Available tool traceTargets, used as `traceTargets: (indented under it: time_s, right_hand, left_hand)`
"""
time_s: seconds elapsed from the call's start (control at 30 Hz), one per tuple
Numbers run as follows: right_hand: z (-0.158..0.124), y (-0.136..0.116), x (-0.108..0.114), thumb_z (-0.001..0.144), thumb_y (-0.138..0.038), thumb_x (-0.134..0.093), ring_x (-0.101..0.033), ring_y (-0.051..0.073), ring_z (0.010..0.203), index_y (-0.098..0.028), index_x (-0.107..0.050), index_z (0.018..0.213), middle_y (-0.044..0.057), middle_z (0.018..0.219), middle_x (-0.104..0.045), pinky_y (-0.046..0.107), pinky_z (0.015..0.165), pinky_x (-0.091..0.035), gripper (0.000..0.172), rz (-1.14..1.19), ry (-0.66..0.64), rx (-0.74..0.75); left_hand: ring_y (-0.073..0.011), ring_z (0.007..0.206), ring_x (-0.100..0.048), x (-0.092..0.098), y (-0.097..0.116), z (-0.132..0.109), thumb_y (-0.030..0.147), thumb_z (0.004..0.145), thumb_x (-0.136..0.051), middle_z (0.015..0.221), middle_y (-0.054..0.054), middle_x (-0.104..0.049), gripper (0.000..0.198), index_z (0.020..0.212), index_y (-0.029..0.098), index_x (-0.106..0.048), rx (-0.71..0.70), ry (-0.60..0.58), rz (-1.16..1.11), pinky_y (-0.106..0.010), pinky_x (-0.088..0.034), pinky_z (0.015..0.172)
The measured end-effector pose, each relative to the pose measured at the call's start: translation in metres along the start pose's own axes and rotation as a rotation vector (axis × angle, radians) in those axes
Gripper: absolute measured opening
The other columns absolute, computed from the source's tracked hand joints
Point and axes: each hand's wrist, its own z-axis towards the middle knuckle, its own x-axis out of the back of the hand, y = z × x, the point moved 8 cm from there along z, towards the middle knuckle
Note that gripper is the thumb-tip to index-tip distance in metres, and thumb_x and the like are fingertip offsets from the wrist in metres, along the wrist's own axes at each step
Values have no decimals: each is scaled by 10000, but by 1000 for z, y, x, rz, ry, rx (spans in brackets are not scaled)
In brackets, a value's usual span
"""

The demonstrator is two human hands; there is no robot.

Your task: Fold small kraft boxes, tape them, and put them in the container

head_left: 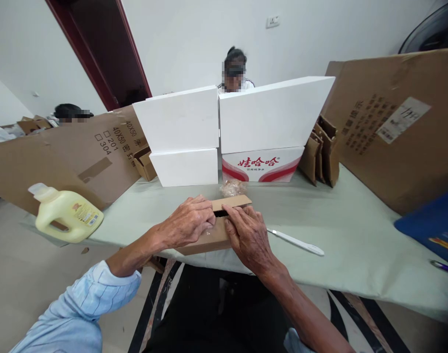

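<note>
A small brown cardboard box (209, 241) lies at the table's near edge, with a dark gap showing along its top between the flaps. My left hand (190, 220) is closed on the box's left side, fingers curled at the gap. On the other side my right hand (248, 233) grips the box, its fingertips at the edge of the flap (233, 200). Just beyond the box sits a crumpled clump of clear tape (233, 188). To the right of my right hand lies a white craft knife (297, 242), touched by neither hand.
White boxes (183, 120) stand stacked at the back, one with red print (262, 165). Large cardboard sheets (396, 127) flank the table (341, 245). A yellow detergent bottle (67, 215) stands left, a blue object (433, 225) right. Two other people sit beyond.
</note>
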Motion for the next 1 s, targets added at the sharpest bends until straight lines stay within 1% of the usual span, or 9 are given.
traceTargets:
  time_s: [0.07, 0.13, 0.23, 0.33, 0.43, 0.57, 0.7, 0.83, 1.0]
  right_hand:
    - [-1, 0, 2, 1097, -208, -443, -585, 288, 1011, -189, -618, 1428, 101, 1151, -759, 427, 853, -414, 375, 5, 10, 2]
    - [-3, 1, 3, 1098, -211, -452, -578, 287, 993, -170, -616, 1419, 100, 1143, -759, 427, 850, -415, 363, 11, 15, 5]
    - [-5, 1, 5, 1093, -209, -474, -576, 283, 976, -161, -610, 1413, 96, 1134, -756, 426, 858, -415, 351, 21, 24, 5]
    - [-9, -1, 6, 1090, -201, -485, -582, 279, 978, -169, -595, 1426, 97, 1148, -748, 422, 860, -416, 355, 36, 22, 6]
    - [-15, -5, 9, 1092, -190, -487, -578, 278, 972, -165, -583, 1431, 97, 1128, -740, 418, 849, -417, 353, 50, 34, 21]
    - [-26, -12, 17, 1086, -163, -498, -573, 273, 978, -168, -572, 1433, 96, 1111, -730, 414, 854, -427, 355, 74, 55, 31]
    - [-37, -17, 23, 1078, -127, -491, -571, 254, 932, -177, -553, 1459, 83, 1059, -721, 408, 839, -434, 389, 113, 73, 26]
    - [-42, -20, 26, 1054, -88, -498, -544, 244, 905, -145, -562, 1445, 76, 1018, -712, 401, 818, -421, 401, 121, 109, 31]
    - [-42, -17, 25, 1022, -61, -513, -531, 245, 884, -117, -594, 1420, 75, 984, -705, 400, 805, -401, 409, 139, 116, 24]
  left_hand:
    - [-213, 920, -579, 7, -3, -3, 172, 1036, -522, 884, -56, -658, 222, 845, 192, -635, 16, 26, -192, -379, -477, 899]
    - [-198, 896, -597, 17, -13, -6, 249, 1041, -575, 897, -57, -660, 207, 861, 185, -656, 74, 74, -433, -353, -494, 852]
    - [-190, 863, -612, 36, -32, -10, 391, 992, -702, 915, -66, -659, 256, 867, 170, -682, 161, 212, -713, -335, -497, 780]
    - [-191, 858, -603, 51, -45, -8, 481, 919, -796, 875, -58, -644, 350, 814, 166, -685, 173, 304, -792, -345, -498, 793]
    - [-163, 795, -586, 51, -59, -1, 476, 893, -820, 845, -44, -646, 354, 812, 160, -684, 211, 297, -831, -322, -498, 755]
    - [-136, 725, -584, 33, -86, 15, 420, 879, -811, 800, -34, -665, 302, 885, 139, -701, 304, 250, -846, -285, -494, 698]
    - [-112, 672, -565, 6, -120, 41, 383, 831, -803, 747, -5, -639, 278, 887, 136, -688, 364, 178, -786, -258, -485, 672]
    - [-108, 601, -524, -28, -160, 76, 400, 774, -772, 674, 22, -581, 285, 840, 157, -638, 394, 115, -733, -244, -437, 600]
    - [-93, 568, -430, -66, -199, 132, 261, 737, -726, 597, 61, -484, 145, 745, 163, -619, 373, 85, -655, -230, -318, 570]
